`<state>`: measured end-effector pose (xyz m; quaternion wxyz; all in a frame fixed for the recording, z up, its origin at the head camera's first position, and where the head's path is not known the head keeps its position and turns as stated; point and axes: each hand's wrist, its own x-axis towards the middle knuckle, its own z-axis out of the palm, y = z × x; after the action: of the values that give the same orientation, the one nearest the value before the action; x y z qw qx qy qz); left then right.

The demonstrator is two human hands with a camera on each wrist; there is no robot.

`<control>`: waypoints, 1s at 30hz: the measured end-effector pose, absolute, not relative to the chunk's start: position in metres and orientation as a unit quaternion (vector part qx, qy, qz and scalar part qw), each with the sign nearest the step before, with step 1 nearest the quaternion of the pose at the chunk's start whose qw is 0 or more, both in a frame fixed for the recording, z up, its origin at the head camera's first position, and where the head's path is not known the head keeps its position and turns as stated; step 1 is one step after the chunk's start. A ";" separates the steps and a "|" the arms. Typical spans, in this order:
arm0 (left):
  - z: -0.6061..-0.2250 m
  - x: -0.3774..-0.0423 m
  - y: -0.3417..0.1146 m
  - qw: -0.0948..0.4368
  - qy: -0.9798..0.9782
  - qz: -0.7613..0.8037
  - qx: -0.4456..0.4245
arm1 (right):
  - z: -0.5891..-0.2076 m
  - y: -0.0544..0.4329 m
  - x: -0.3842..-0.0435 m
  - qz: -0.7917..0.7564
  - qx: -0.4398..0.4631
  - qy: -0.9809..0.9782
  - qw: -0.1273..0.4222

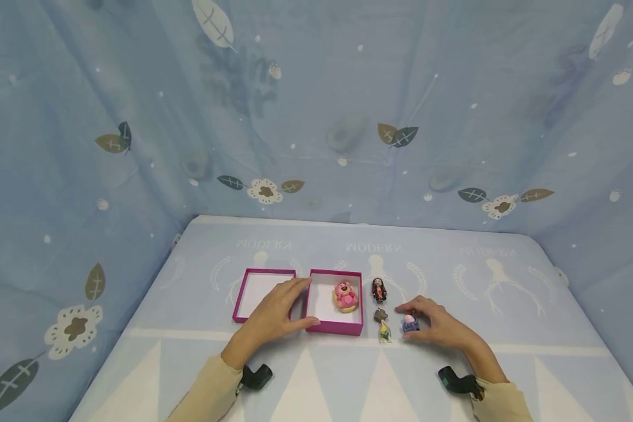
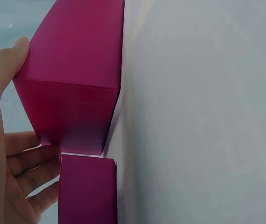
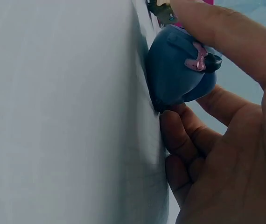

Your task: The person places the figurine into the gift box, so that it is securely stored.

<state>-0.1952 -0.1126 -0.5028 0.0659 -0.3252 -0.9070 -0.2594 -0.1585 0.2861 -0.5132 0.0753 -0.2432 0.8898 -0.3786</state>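
Observation:
A magenta box [image 1: 334,328] with a white inside stands on the table, a pink bear figurine [image 1: 345,297] lying in its right part. My left hand [image 1: 274,310] holds the box's left side, thumb at the near corner and fingers at the far one. My right hand [image 1: 440,325] has its thumb and fingers round a small blue figurine [image 3: 172,67] with a pink bow, low at the table surface. The thumb covers part of it in the right wrist view. Between box and right hand lie a black-haired figurine [image 1: 379,290] and a yellow-green figurine [image 1: 384,333].
The shallow magenta lid [image 1: 238,310] lies inside up, left of the box, partly behind my left hand. A patterned pale blue cloth covers the table [image 1: 506,375], and a blue curtain [image 1: 316,117] hangs behind and at both sides.

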 end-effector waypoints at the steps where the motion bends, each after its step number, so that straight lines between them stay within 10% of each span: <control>1: -0.503 -0.195 -0.113 0.066 -0.907 -0.259 -0.324 | -0.513 0.287 -0.158 -0.378 -0.245 0.889 0.078; 30: -0.502 -0.194 -0.111 0.059 -0.912 -0.252 -0.318 | -0.508 0.311 -0.155 -0.407 -0.241 0.875 0.099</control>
<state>-0.1942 -0.1114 -0.5024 0.0590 -0.3183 -0.9121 -0.2515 -0.1553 0.3115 -0.5084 0.0994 -0.2405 0.8754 -0.4073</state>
